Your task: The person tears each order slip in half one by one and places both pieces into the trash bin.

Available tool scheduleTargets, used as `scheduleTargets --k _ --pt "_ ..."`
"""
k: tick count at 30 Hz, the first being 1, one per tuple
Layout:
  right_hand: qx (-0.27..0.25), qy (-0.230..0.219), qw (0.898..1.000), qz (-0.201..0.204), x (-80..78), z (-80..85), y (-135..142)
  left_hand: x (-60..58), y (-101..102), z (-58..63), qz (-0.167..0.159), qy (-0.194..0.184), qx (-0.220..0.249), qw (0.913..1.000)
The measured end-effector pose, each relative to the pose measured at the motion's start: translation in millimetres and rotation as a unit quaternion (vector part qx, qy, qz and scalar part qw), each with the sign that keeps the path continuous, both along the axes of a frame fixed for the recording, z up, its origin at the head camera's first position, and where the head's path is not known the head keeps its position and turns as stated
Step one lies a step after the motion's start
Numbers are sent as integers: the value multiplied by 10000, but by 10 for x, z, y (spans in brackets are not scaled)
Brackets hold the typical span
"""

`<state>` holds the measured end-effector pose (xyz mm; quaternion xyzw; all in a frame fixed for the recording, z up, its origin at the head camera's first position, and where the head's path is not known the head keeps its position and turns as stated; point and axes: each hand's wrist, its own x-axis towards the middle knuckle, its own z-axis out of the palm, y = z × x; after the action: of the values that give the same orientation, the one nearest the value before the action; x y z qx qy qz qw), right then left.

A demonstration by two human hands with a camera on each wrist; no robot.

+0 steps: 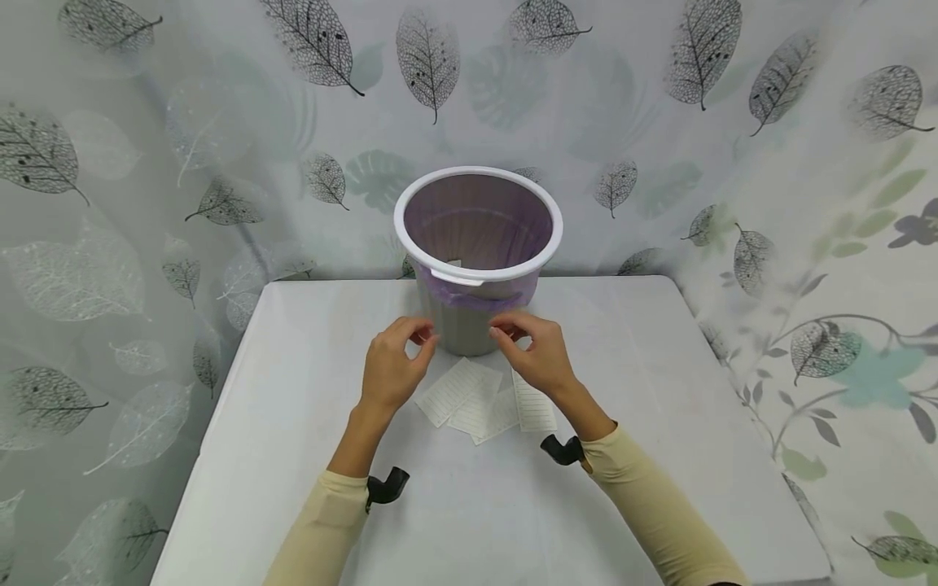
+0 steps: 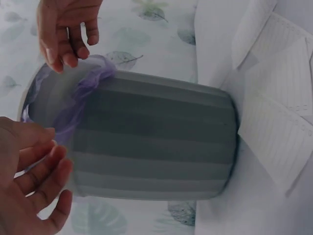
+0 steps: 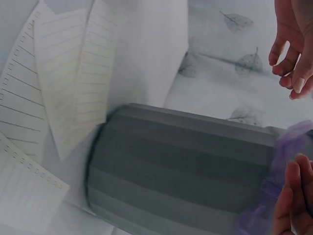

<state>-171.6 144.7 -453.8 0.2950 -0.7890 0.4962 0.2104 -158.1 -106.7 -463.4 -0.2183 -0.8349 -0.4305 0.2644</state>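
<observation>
A grey trash bin (image 1: 462,325) with a white rim (image 1: 478,175) stands upright at the table's back. A purple bag (image 1: 506,301) lines it, its edge bunched below the rim. My left hand (image 1: 396,362) hovers before the bin's left side, thumb and fingertips close together with nothing visible between them. On the right side my right hand (image 1: 538,350) is held likewise, fingers loosely bent, also holding nothing visible. Several lined paper slips (image 1: 458,391) lie overlapping on the table between the forearms, one slip (image 1: 533,404) partly below the right hand.
The white table (image 1: 293,366) ends at a leaf-patterned curtain or wall covering (image 1: 256,122) behind it, with another patterned surface on the right. A small pale piece (image 1: 454,263) shows inside the bin. Black camera mounts (image 1: 388,486) sit on both wrists.
</observation>
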Motion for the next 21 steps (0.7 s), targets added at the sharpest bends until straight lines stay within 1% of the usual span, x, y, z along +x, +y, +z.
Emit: scheduleTargets --k 4,7,11,17,19,21 --pt "308 -467 9984 -105 -8 -113 -20 17 -15 -88 104 -369 -109 9992" --pt "553 -722 9957 -199 -14 -204 -41 33 -27 -161 154 -667 -133 9976" --pt "762 -857 9930 -284 -21 -314 -64 59 -28 -239 187 -993 -151 9948" --pt "1160 -972 9876 -428 -73 -474 -78 73 -19 -320 250 -1146 -241 9928" --pt "1337 -1069 9841 -479 -91 -531 -84 74 -21 -355 302 -1309 -319 9904" --pt "1498 -1171 9805 -507 -107 -588 -92 74 -26 -398 370 -1555 -411 9863"
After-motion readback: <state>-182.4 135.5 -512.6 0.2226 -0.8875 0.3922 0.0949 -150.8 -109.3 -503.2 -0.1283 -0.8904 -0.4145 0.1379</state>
